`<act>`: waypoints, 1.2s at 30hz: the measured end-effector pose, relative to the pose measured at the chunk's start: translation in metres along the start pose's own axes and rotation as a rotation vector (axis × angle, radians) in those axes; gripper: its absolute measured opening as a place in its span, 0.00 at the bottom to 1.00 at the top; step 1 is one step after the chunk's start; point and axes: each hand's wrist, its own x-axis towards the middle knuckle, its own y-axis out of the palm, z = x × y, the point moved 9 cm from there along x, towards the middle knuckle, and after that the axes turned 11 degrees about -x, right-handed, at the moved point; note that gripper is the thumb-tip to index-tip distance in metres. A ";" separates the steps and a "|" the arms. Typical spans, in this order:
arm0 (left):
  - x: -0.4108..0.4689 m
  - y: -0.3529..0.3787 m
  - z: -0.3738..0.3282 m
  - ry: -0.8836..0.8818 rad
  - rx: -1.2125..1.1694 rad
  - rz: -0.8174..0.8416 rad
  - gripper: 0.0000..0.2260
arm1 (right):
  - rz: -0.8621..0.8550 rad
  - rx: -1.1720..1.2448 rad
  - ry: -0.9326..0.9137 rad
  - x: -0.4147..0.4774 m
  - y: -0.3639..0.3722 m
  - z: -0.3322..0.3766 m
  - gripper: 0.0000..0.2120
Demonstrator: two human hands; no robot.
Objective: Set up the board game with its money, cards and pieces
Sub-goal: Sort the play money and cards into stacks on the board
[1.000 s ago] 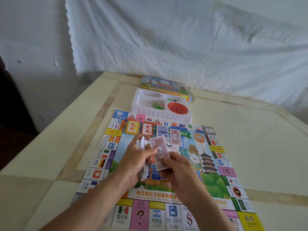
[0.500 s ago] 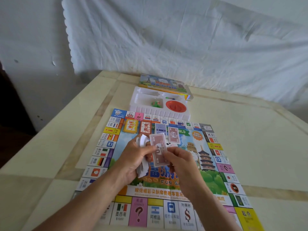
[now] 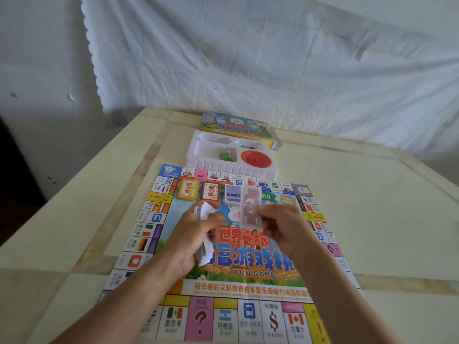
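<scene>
The colourful game board [image 3: 248,289] lies flat on the table. Over its middle my left hand [image 3: 196,234] grips a stack of paper money [image 3: 202,252]. My right hand [image 3: 283,227] pinches a single pinkish-red note [image 3: 250,209], blurred, held just above the board's upper middle. A yellow card pile [image 3: 186,192], a red card pile [image 3: 210,192] and a blue money pile [image 3: 233,194] sit in a row near the board's far edge. Whether a note pile lies under the held one is hidden.
A white plastic tray [image 3: 211,167] stands beyond the board, with small green pieces [image 3: 226,155] and a red round spinner [image 3: 255,158] in its compartments. The box lid [image 3: 236,124] lies behind it. A white cloth hangs at the back.
My right hand has drawn the pinkish note off the stack and carried it right and away from me, toward the row of piles. My left hand keeps hold of the stack.
</scene>
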 end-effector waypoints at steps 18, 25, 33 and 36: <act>0.006 -0.007 0.004 -0.021 0.014 -0.049 0.08 | -0.202 -0.370 0.255 0.087 -0.029 0.002 0.09; 0.004 -0.006 0.003 -0.016 0.020 -0.045 0.07 | -0.246 -0.470 0.224 0.096 -0.032 0.000 0.06; 0.005 -0.007 0.004 -0.029 0.000 -0.046 0.08 | -0.275 -0.566 0.157 0.100 -0.031 0.003 0.05; 0.005 -0.007 0.006 -0.060 -0.035 -0.037 0.09 | -0.284 -0.574 0.159 0.103 -0.031 0.001 0.06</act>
